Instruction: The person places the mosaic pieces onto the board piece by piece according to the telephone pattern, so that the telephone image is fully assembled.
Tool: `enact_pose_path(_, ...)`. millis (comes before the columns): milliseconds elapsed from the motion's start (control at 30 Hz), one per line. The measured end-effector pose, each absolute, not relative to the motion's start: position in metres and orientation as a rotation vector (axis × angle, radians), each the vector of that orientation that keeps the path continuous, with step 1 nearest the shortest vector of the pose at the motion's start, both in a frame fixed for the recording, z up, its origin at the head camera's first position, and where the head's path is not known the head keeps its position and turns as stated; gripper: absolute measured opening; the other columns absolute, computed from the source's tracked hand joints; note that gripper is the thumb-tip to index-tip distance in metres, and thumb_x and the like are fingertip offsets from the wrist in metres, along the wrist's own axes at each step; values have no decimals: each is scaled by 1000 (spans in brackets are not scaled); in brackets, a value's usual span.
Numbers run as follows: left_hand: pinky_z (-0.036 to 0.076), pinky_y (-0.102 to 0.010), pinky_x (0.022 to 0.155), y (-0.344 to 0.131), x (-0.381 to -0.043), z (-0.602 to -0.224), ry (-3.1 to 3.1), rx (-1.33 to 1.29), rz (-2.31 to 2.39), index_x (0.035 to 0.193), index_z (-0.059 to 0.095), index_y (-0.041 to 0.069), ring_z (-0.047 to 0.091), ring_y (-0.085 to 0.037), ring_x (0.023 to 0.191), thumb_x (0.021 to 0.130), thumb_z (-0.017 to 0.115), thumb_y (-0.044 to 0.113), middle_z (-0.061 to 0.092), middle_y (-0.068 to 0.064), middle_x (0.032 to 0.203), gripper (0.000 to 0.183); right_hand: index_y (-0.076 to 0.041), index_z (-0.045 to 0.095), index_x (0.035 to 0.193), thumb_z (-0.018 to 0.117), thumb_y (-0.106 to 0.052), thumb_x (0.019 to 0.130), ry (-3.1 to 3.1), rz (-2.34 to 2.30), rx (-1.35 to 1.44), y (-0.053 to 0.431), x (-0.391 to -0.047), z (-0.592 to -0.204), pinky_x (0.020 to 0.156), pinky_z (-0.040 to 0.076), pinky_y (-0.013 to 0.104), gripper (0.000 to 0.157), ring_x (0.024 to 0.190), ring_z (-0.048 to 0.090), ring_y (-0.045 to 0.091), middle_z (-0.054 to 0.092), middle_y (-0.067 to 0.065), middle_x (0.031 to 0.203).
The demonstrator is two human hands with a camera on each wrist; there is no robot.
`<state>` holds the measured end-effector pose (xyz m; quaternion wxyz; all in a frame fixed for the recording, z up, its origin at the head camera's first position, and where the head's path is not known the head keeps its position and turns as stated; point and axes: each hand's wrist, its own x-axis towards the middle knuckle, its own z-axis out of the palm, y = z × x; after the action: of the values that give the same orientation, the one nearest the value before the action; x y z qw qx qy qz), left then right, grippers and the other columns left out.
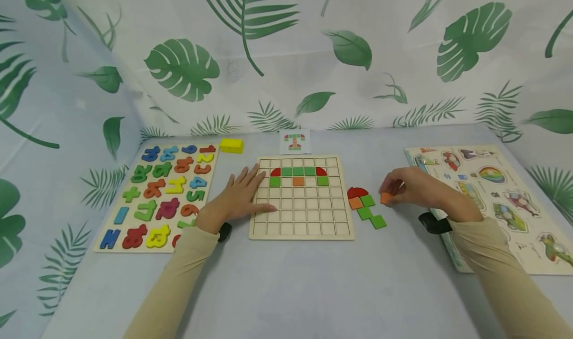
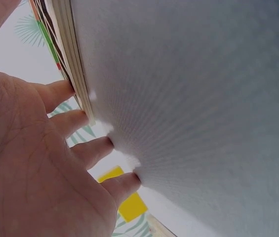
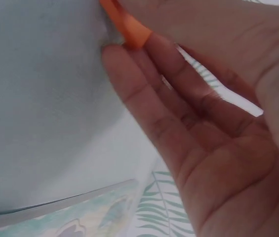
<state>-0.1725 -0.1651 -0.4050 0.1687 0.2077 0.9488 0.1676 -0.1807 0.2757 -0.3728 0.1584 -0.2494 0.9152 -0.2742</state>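
A wooden grid board [image 1: 300, 232] lies in the middle of the table, with red, green and orange tiles in its upper rows. My left hand [image 1: 237, 194] rests with fingers spread on the board's left edge, the thumb reaching over the squares; in the left wrist view its fingertips touch the board's side and the tabletop. Right of the board, my right hand [image 1: 414, 187] pinches an orange square tile [image 1: 386, 197] between thumb and fingers. Between board and hand lie loose tiles: red pieces [image 1: 357, 192], an orange square [image 1: 355, 203] and several green squares [image 1: 378, 222].
A small pattern card [image 1: 295, 142] stands behind the board. A yellow block [image 1: 231, 146] sits at the back left. The number puzzle board [image 1: 127, 214] lies on the left, and a picture puzzle board [image 1: 488, 204] on the right, partly under my right forearm.
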Motion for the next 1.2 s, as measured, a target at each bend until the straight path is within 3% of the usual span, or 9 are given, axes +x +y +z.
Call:
enact_pose_path(500, 2, -67, 124, -165, -172, -405, 2700, 603, 488, 169, 16, 8, 1, -42, 160, 97, 66, 60, 1, -15, 175, 102, -14, 71, 82, 88, 2, 80, 2674, -864, -821, 271, -184, -374, 71, 58, 26, 23, 79, 67, 10, 72, -7, 85)
enact_pose_path(667, 1, -67, 124, -166, -173, -407, 2699, 601, 494, 169, 16, 8, 0, -41, 160, 97, 66, 60, 0, -15, 176, 101, -11, 76, 88, 86, 1, 83, 2739, -899, -869, 255, -190, -369, 73, 59, 25, 16, 77, 67, 10, 73, -6, 84)
enact_pose_path(900, 0, -65, 125, -165, -174, -408, 2692, 593, 486, 169, 15, 10, -1, -40, 160, 97, 64, 61, -1, -13, 176, 102, -2, 77, 97, 81, 7, 86, 2778, -1023, -979, 219, -198, -363, 77, 63, 37, 15, 84, 71, 22, 76, 4, 93)
enact_pose_path(1200, -1, -64, 125, -166, -174, -406, 2691, 580, 487, 169, 15, 10, -2, -40, 161, 97, 66, 61, -2, -12, 176, 102, -1, 80, 102, 80, 9, 87, 2721, -1196, -1091, 164, -208, -360, 81, 63, 44, 17, 89, 71, 24, 75, 6, 96)
